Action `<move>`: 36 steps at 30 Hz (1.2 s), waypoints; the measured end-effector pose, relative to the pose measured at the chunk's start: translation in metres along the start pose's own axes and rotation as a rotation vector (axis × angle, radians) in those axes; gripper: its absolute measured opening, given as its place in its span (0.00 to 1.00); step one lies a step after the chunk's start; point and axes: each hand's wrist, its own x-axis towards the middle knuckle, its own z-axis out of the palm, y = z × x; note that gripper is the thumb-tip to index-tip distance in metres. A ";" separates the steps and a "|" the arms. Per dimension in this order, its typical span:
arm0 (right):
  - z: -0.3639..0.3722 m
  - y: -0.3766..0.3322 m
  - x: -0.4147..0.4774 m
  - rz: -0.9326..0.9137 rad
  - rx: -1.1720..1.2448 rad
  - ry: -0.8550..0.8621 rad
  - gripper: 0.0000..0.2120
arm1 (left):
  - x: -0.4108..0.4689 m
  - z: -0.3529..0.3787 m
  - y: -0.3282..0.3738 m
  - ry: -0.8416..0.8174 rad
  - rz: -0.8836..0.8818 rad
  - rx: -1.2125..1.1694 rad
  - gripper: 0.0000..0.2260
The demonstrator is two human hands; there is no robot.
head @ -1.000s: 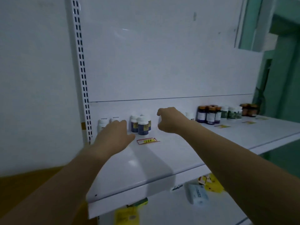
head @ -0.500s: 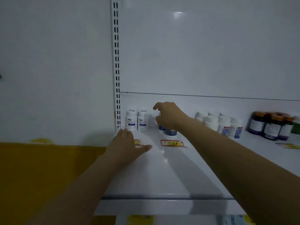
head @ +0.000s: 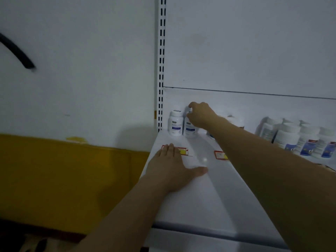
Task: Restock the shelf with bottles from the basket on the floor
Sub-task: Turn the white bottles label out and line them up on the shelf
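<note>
One white bottle (head: 189, 129), cap within right grip (head: 201, 115); left grip (head: 171, 166) flat on shelf (head: 200, 197)

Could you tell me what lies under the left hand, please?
The white shelf and one end of a red-bordered price label. Anything else beneath the left hand is hidden.
</note>
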 end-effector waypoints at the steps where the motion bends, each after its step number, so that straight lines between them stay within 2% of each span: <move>1: 0.004 0.000 0.003 0.008 -0.006 0.001 0.19 | 0.000 0.000 0.000 0.001 -0.001 -0.001 0.51; 11: 0.003 -0.004 0.004 0.026 0.020 0.075 0.16 | -0.002 0.000 -0.001 0.020 0.032 -0.023 0.48; 18: -0.042 -0.007 -0.019 -0.076 0.083 0.180 0.15 | -0.003 -0.001 -0.001 0.032 0.034 0.019 0.48; 24: -0.079 -0.010 -0.047 -0.119 0.104 0.190 0.15 | -0.008 -0.005 -0.002 0.106 0.066 0.083 0.47; 28: -0.100 -0.010 -0.066 -0.163 0.110 0.190 0.17 | -0.012 -0.011 0.003 0.150 0.053 0.043 0.46; 30: -0.109 -0.010 -0.074 -0.181 0.123 0.180 0.18 | -0.012 -0.018 0.007 0.259 0.054 -0.042 0.42; 32: -0.116 -0.011 -0.080 -0.195 0.156 0.162 0.19 | -0.011 -0.032 0.014 0.355 0.085 -0.268 0.34; 34: -0.122 -0.012 -0.086 -0.211 0.173 0.155 0.19 | -0.013 -0.049 0.026 0.366 0.146 -0.569 0.27; 36: -0.127 -0.013 -0.092 -0.221 0.198 0.154 0.19 | -0.015 -0.064 0.037 0.348 0.184 -0.752 0.23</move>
